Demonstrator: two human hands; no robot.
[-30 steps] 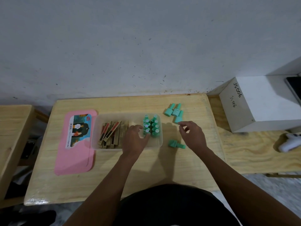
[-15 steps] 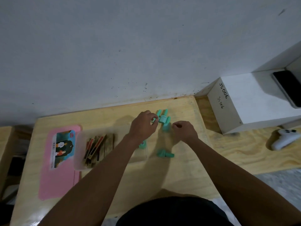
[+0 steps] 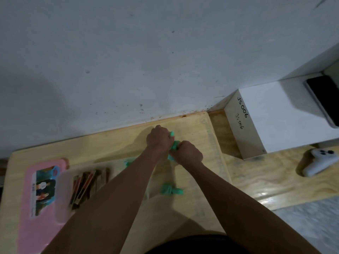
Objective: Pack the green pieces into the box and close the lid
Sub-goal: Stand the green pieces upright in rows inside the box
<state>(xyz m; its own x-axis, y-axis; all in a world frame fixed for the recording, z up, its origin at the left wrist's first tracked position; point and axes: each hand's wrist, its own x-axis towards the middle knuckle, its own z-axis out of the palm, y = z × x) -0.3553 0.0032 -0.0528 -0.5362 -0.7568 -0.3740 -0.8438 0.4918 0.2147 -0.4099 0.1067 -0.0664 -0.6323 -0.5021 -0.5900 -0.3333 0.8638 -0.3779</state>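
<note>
Grip on green pieces (image 3: 173, 146), frame centre: left hand (image 3: 158, 140) and right hand (image 3: 189, 155) side by side, fingers curled round them; lone piece (image 3: 171, 190) lies below

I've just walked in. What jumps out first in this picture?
The left hand and right hand meet near the table's far edge, both gripping green pieces. Another green piece lies alone nearer the person, right of the clear box, whose pink lid lies at its left.

Pale wood table (image 3: 192, 213), matt; box (image 3: 63, 189) translucent plastic; lid (image 3: 27, 226) pink plastic, smooth
</note>
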